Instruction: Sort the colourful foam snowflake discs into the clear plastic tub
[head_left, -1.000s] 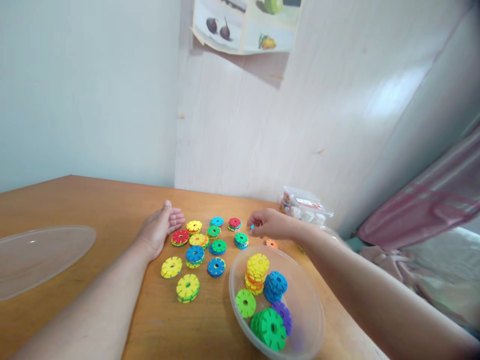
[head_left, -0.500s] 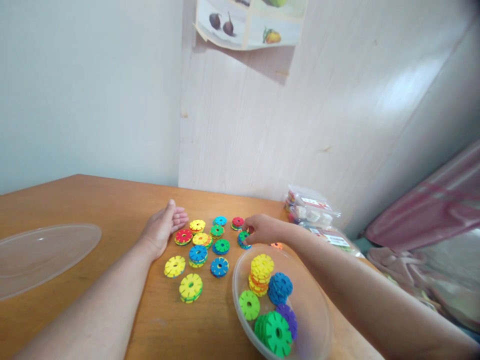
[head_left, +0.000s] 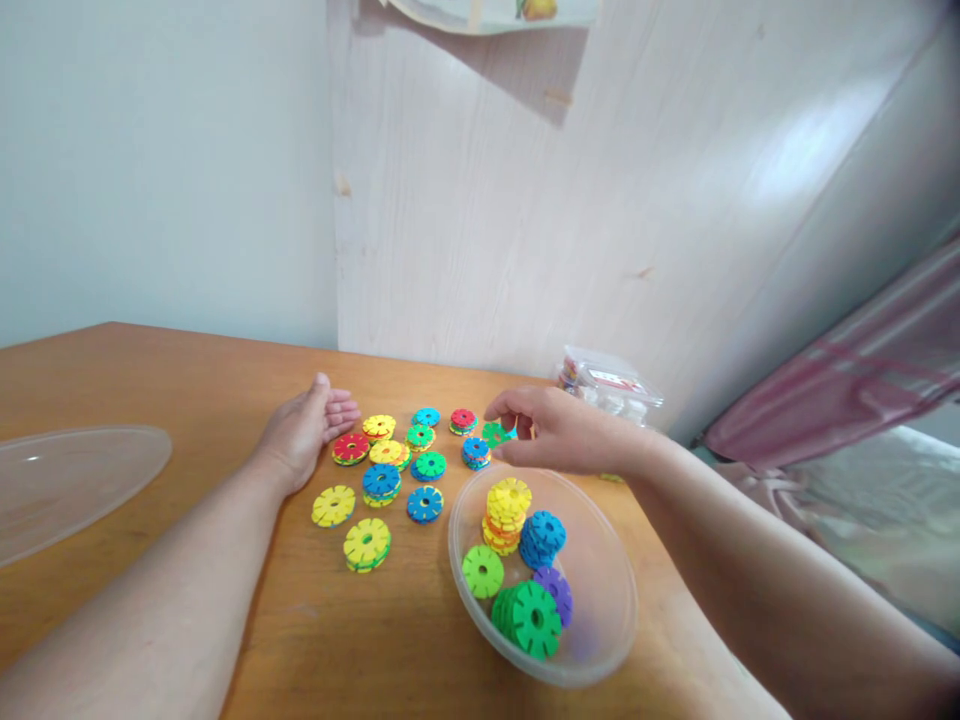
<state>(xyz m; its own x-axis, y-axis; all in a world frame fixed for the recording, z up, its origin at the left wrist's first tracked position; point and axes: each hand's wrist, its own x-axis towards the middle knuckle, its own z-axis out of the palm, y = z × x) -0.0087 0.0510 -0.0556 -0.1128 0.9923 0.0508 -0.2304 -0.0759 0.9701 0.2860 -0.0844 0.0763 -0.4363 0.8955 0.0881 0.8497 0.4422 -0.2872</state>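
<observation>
Between the thumb and fingers of my right hand (head_left: 536, 425) is a green notched plastic disc (head_left: 495, 434), held just above and behind a small stack with a blue disc (head_left: 476, 452) on top. My left hand (head_left: 306, 430) rests on its edge at the left of the stacks, fingers stretched out, close to a red disc (head_left: 350, 448) and holding nothing. Several short stacks of mixed discs lie between my hands, among them a yellow-topped stack (head_left: 367, 543) nearest me. A clear round tub (head_left: 607, 600) holds discs grouped by colour: yellow and orange, blue, light green, purple and green.
A clear oval-looking lid (head_left: 82, 490) lies on the wooden table (head_left: 202, 380) at the left. Clear plastic boxes (head_left: 615, 385) stand at the back right against the wall. A pink curtain (head_left: 840, 370) hangs at the right, beyond the table.
My right hand has lifted the green disc off its stack, which now shows a blue disc on top. My left hand keeps its place. The view has tilted down slightly.
</observation>
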